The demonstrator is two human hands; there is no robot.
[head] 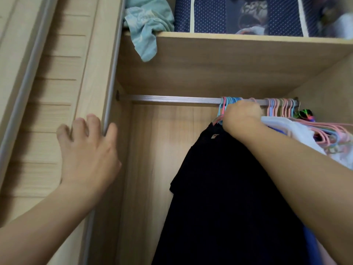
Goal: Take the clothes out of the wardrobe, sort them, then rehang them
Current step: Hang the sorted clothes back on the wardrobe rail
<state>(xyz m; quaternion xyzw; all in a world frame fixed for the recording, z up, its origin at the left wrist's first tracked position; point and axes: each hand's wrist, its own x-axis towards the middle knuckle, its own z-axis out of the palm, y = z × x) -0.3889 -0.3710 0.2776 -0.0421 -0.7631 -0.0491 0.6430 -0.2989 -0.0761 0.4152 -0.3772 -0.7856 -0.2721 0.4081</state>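
Pale wood everywhere, so starting at the left of the frame: a slatted wardrobe door [47, 104] runs up the side, and the left hand [87, 150] rests on its edge, fingers spread and fairly straight, thumb on the inner side of the frame, not holding anything.

Moving toward the middle, up top there's a shelf [238, 40] with a crumpled light teal garment [147, 25] spilling over its front edge at upper centre. Next to that, further right, sit navy polka-dot storage boxes [202, 14] with clear windows.

Below the shelf a metal rail [172, 99] crosses the wardrobe, bare on its left half. Right of centre, the right hand [242, 115] is up at the rail, fingers curled tight around a bunch of blue and pink hangers [222, 109] that hook over it. A black garment [219, 188] hangs down from that bunch, filling the lower middle.

Far right: more pink hangers [280, 107] on the rail, plus white clothing [298, 134] and a stack of pastel hangers behind the forearm.
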